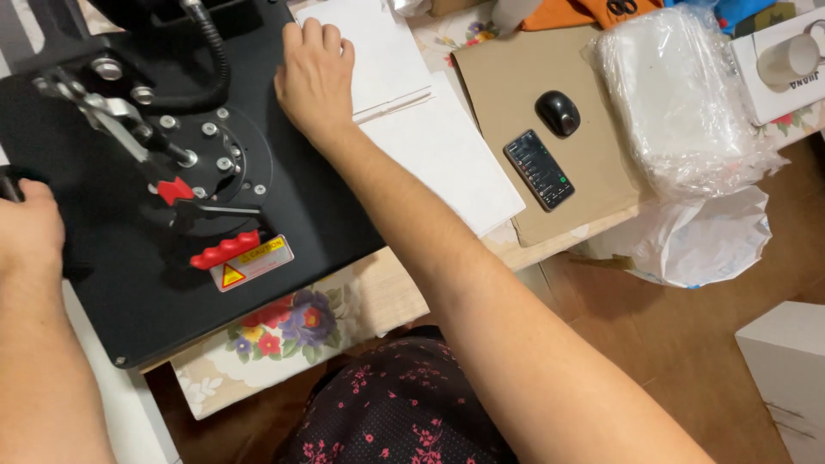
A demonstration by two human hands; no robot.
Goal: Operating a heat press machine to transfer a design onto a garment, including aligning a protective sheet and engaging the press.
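A black heat press (129, 249) with a flat top plate, metal lever parts and red knobs lies on the table at left. My left hand (30, 228) is closed on a dark handle (9, 182) at the press's left edge. My right hand (315, 77) rests flat, fingers together, on the press's right edge where it meets white sheets of paper (438, 146). It holds nothing that I can see.
A brown cardboard sheet (516, 77) carries a black mouse (558, 112) and a phone (539, 169). White goods in clear plastic (679, 94) and a plastic bag (705, 241) lie right. A white box (786, 369) stands on the floor; a flowered cloth (284, 326) covers the table.
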